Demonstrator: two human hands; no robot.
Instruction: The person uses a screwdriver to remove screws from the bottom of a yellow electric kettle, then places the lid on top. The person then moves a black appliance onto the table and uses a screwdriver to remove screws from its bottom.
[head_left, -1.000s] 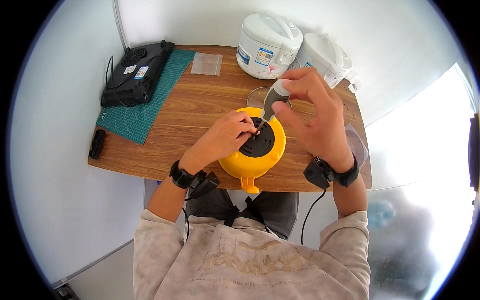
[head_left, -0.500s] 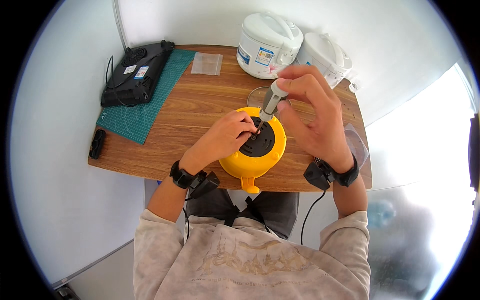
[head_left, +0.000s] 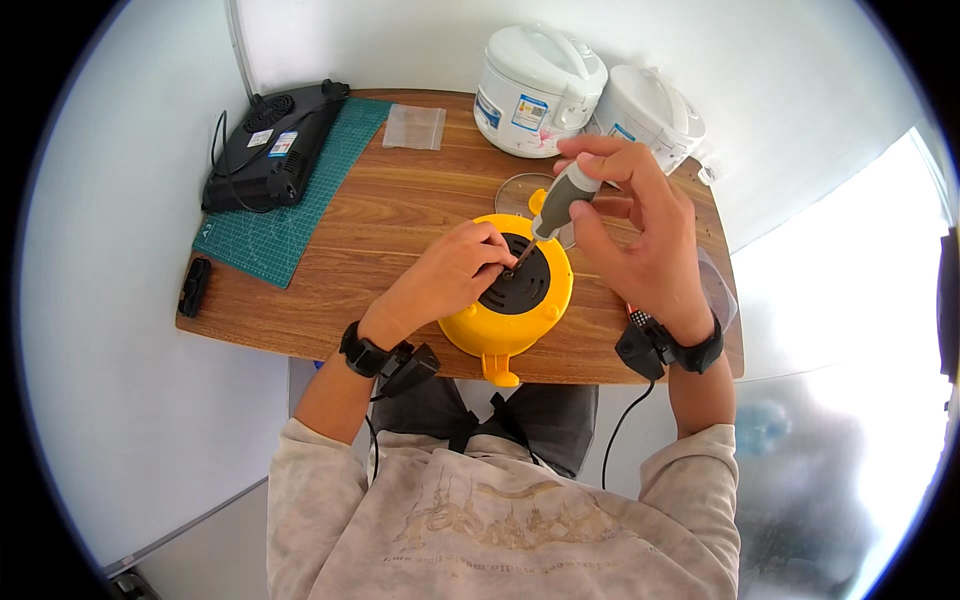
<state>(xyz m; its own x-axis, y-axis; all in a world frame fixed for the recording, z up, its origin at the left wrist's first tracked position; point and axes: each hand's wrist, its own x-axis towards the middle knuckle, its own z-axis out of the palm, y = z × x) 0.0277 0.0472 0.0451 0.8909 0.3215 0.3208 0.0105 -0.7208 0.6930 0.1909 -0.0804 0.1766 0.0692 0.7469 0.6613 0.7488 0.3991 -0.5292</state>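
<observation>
A yellow electric pot [head_left: 482,340] lies bottom up near the table's front edge, showing its round black slotted base plate [head_left: 522,295]. My right hand [head_left: 648,235] is closed on the grey handle of a screwdriver [head_left: 566,203], gripping it between thumb and fingers. The screwdriver leans to the right, and its thin shaft runs down to the middle of the base plate. My left hand [head_left: 447,270] rests over the pot's left side with thumb and fingertips pinched together at the shaft's lower end. Whatever sits between those fingertips is too small to make out.
Two white rice cookers [head_left: 538,95] stand at the back right. A black appliance [head_left: 275,150] with a cord lies on a green cutting mat [head_left: 330,180] at left. Behind the pot is a glass lid [head_left: 512,190]; a clear plastic bag [head_left: 413,128] lies farther back.
My right hand has shifted slightly to the right, and the screwdriver's handle now tilts farther over that way. My left hand and the pot have kept their places.
</observation>
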